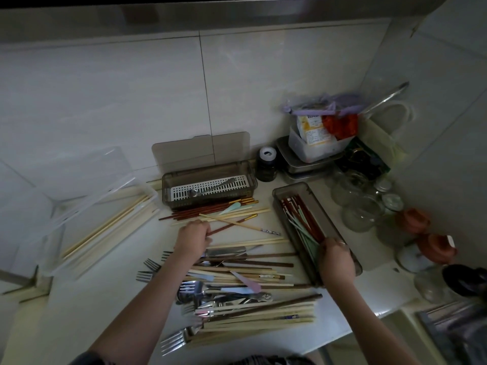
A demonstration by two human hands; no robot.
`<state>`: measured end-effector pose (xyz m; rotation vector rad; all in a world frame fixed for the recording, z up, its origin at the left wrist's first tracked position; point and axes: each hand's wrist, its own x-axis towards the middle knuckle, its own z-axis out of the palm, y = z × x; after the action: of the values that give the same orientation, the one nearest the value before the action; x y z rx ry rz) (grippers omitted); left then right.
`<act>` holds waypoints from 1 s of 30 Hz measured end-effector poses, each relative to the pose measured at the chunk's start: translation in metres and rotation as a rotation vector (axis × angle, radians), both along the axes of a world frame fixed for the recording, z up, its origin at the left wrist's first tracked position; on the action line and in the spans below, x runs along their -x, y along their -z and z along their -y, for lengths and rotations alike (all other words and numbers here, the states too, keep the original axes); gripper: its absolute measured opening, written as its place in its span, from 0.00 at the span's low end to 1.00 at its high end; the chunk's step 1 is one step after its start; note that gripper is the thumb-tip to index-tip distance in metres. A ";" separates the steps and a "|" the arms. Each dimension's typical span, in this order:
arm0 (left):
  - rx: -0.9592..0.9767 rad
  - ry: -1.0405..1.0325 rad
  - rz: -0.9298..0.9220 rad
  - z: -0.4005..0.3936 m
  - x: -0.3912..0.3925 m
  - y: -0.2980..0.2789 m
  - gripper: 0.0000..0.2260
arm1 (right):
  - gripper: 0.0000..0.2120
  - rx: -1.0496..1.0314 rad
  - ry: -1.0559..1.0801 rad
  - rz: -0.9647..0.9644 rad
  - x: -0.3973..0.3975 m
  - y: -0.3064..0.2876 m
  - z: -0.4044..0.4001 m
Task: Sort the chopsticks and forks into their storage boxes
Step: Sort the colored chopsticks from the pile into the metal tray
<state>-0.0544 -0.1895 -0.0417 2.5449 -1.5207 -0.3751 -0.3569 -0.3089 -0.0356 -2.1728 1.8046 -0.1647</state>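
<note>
A heap of chopsticks (253,267) and metal forks (174,338) covers the counter in front of me. My left hand (193,238) grips a dark brown chopstick (229,225) at the heap's far edge. My right hand (336,259) holds the near end of a grey open box (282,196) that contains red-brown and pale green chopsticks (303,219). A second grey box (168,180) with a white slotted tray holds a metal spoon (213,187). A clear box (60,270) on the left contains long pale chopsticks (105,227).
Glass jars (363,206), stacked food containers (316,151) and a dark bottle (266,164) crowd the back right corner. Brown clay lids (437,246) lie at the right. A sink (453,330) is at the lower right. The tiled wall stands close behind the boxes.
</note>
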 end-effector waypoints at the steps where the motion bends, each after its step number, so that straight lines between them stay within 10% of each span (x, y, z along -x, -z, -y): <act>1: -0.015 0.011 -0.001 0.001 0.000 0.001 0.08 | 0.07 0.000 -0.002 0.008 0.000 0.001 0.000; 12: -0.015 0.060 0.034 -0.002 0.001 -0.001 0.07 | 0.13 -0.005 -0.052 0.060 -0.001 -0.006 -0.006; 19: 0.007 0.002 -0.449 -0.012 -0.013 -0.020 0.04 | 0.15 0.098 -0.088 0.160 0.001 -0.007 -0.009; 30: -0.023 0.144 -0.641 0.005 0.013 -0.057 0.08 | 0.15 0.438 -0.533 0.214 -0.055 -0.031 -0.044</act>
<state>-0.0669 -0.1946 0.0152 2.0234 -1.4289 -1.1010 -0.3019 -0.2646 -0.0046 -2.7217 1.0961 -0.6869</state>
